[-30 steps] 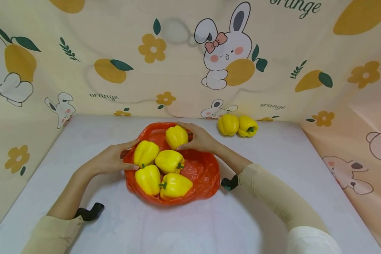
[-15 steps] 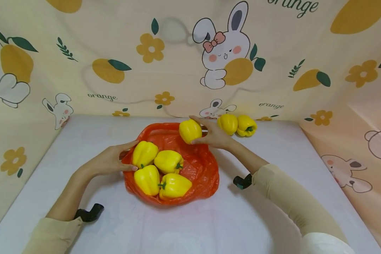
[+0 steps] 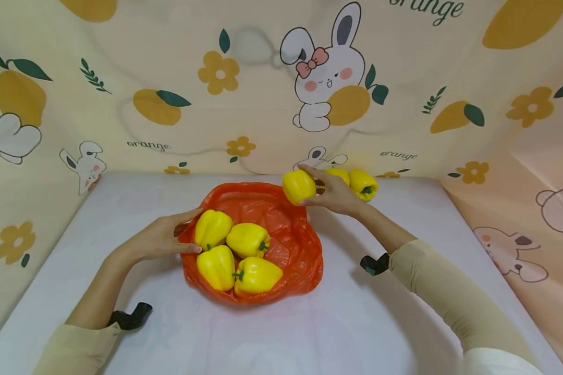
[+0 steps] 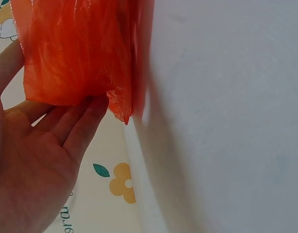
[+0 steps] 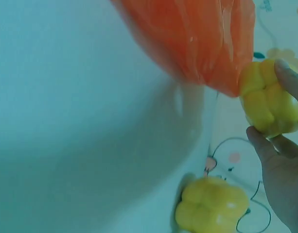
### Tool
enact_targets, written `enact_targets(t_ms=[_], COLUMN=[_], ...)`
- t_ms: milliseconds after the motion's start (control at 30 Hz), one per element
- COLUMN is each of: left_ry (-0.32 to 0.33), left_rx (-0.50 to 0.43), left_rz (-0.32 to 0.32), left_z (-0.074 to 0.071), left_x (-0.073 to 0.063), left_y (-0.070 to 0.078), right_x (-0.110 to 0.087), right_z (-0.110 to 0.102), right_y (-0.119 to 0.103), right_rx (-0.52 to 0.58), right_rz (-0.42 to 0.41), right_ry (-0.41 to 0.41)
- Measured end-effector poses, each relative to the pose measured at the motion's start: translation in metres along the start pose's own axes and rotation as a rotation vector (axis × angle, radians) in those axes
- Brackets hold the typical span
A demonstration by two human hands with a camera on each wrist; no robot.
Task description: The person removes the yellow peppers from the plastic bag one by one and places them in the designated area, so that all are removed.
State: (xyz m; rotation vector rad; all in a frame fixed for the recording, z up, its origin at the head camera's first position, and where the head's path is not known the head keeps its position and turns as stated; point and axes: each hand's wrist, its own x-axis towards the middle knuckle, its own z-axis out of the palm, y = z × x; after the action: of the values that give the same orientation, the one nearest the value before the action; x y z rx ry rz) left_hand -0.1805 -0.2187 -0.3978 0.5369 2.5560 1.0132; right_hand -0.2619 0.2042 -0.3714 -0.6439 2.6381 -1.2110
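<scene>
A red plastic bag (image 3: pixel 305 260) stands with its mouth rolled wide, and several yellow bell peppers (image 3: pixel 247 239) lie inside it. My left hand (image 3: pixel 157 238) holds the bag's left rim; in the left wrist view its fingers (image 4: pixel 85 124) reach behind the red plastic (image 4: pixel 76 53). Over the bag's back right rim, my right hand (image 3: pixel 336 194) grips another yellow bell pepper (image 3: pixel 298 187) between thumb and fingers. The right wrist view shows this pepper (image 5: pixel 265 99) bottom-on, beside the bag's outer wall (image 5: pixel 197 39).
Two more yellow bell peppers (image 3: pixel 363 183) sit at the table's back edge, one partly hidden behind my right hand. A cloth printed with rabbits (image 3: pixel 330 88) rises behind and at both sides of the pale table (image 3: pixel 272 338). Black wrist cameras (image 3: pixel 375 264) hang below the sleeves.
My right hand has lifted the bell pepper from inside the bag and carried it rightward to the back right rim. My left hand has stayed at the bag's left side.
</scene>
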Motion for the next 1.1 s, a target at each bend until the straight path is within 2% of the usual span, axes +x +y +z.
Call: enact_targets(t_ms=[233, 500, 800, 1100], left_ry=[0.005, 0.002, 0.015, 0.026], left_rx=[-0.003, 0.011, 0.013, -0.005], left_rz=[0.028, 0.003, -0.005, 0.011], left_z=[0.000, 0.000, 0.000, 0.000], left_x=[-0.002, 0.000, 0.000, 0.000], left_y=[0.002, 0.003, 0.001, -0.001], right_x=[-0.009, -0.021, -0.025, -0.034], right_z=[-0.017, -0.040, -0.065, -0.084], right_y=[0.011, 0.011, 0.021, 0.030], right_rx=[-0.005, -0.044, -0.056, -0.054], right_rz=[0.007, 0.051, 0.153, 0.210], right_ry=[0.048, 0.091, 0.079, 0.094])
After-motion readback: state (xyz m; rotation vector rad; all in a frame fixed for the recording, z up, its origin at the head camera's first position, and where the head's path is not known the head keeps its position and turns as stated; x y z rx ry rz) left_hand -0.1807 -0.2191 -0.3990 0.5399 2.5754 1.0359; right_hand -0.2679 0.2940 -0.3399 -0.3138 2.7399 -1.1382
